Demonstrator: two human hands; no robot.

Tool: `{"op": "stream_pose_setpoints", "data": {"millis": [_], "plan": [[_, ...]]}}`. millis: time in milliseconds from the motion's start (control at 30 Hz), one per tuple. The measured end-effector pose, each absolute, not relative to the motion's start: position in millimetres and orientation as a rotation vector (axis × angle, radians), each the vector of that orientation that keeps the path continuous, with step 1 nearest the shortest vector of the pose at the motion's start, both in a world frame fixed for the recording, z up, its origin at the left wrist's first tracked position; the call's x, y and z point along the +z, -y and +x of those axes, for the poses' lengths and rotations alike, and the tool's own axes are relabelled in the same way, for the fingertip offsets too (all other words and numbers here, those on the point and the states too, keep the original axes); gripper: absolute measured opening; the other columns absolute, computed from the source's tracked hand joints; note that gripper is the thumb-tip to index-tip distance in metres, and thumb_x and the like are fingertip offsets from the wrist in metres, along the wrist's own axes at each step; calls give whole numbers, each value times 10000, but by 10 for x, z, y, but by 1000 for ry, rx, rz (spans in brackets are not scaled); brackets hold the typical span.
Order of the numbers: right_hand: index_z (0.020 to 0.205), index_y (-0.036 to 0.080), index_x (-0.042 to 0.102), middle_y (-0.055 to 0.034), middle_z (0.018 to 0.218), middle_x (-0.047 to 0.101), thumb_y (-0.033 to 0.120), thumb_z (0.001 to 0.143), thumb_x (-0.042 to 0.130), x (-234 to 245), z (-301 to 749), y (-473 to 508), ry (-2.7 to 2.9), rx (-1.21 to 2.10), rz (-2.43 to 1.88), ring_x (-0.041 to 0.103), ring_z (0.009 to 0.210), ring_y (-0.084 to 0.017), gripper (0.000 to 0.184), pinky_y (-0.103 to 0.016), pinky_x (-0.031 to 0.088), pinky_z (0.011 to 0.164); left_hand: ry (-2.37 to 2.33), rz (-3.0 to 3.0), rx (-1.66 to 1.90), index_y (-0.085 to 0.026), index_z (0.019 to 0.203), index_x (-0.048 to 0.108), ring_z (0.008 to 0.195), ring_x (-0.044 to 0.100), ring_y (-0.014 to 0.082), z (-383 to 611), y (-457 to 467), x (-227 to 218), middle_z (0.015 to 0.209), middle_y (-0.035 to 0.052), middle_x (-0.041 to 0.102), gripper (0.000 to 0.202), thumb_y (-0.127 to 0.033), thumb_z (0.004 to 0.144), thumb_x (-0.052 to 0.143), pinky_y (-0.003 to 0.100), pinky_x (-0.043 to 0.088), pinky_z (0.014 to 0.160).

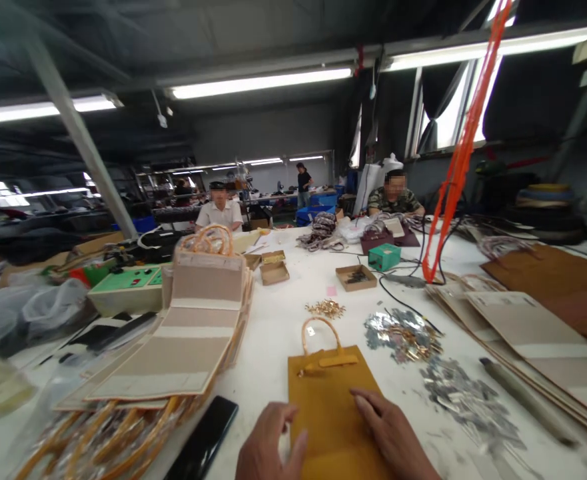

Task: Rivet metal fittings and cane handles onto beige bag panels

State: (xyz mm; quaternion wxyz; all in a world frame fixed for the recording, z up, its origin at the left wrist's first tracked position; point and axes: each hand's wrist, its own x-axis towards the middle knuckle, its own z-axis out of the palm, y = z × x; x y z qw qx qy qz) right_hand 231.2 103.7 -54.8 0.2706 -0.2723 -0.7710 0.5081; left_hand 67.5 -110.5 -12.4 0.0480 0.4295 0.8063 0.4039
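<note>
A mustard-yellow bag panel lies flat on the white table in front of me, with a looped handle and a small strap at its far end. My left hand is at the panel's left edge, thumb and fingers apart, holding nothing. Across the panel's right side rests my right hand, fingers extended on its surface and not closed around it. Just beyond the handle is a small heap of gold-coloured metal pieces.
At left stand stacked beige bag panels with orange handles, beside a black phone. Silver metal strips, shiny hardware and more panels lie at right. Farther back are cardboard boxes, a green box and seated people.
</note>
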Motion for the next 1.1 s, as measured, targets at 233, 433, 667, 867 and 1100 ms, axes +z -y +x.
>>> {"op": "stream_pose_setpoints", "data": {"millis": [233, 433, 667, 867, 1100], "plan": [[1319, 170, 713, -126, 1232, 681, 578, 1014, 465, -690, 2286, -1018, 2049, 1335, -727, 626, 1170, -280, 566, -418, 450, 1097, -2429, 1947, 654, -199, 1305, 619, 1271, 529, 254, 555, -4, 151, 1338, 110, 617, 373, -292, 949, 559, 439, 411, 1155], [1098, 164, 758, -87, 1031, 690, 403, 945, 600, -673, 2257, -1025, 1983, 1357, -766, 642, 995, -239, 325, -342, 479, 923, -2401, 1959, 373, -134, 1083, 699, 1166, 548, 375, 316, -609, 80, 1144, 177, 653, 265, -294, 886, 624, 579, 396, 1052], [936, 193, 758, -39, 952, 711, 412, 915, 650, -667, 2105, -1133, 1893, 1421, -868, 647, 909, -208, 245, -304, 463, 847, -2332, 1767, 452, -188, 902, 657, 975, 598, 275, 149, -801, 72, 1012, 101, 677, 148, -318, 876, 592, 386, 420, 856], [1079, 218, 776, -33, 1094, 734, 269, 915, 568, -618, 1768, -1344, 1936, 1381, -689, 673, 1025, -206, 270, -298, 490, 945, -2185, 1673, 612, -189, 848, 620, 905, 600, 206, 208, -1029, 242, 963, 54, 680, 264, -432, 908, 538, 314, 415, 781], [1153, 190, 752, -66, 1144, 728, 307, 924, 527, -558, 1594, -1630, 1961, 1205, -796, 675, 1068, -219, 342, -316, 508, 976, -2110, 1697, 648, -195, 827, 639, 923, 607, 173, 191, -1060, 202, 947, 44, 677, 388, -393, 1001, 354, 292, 446, 828]]}}
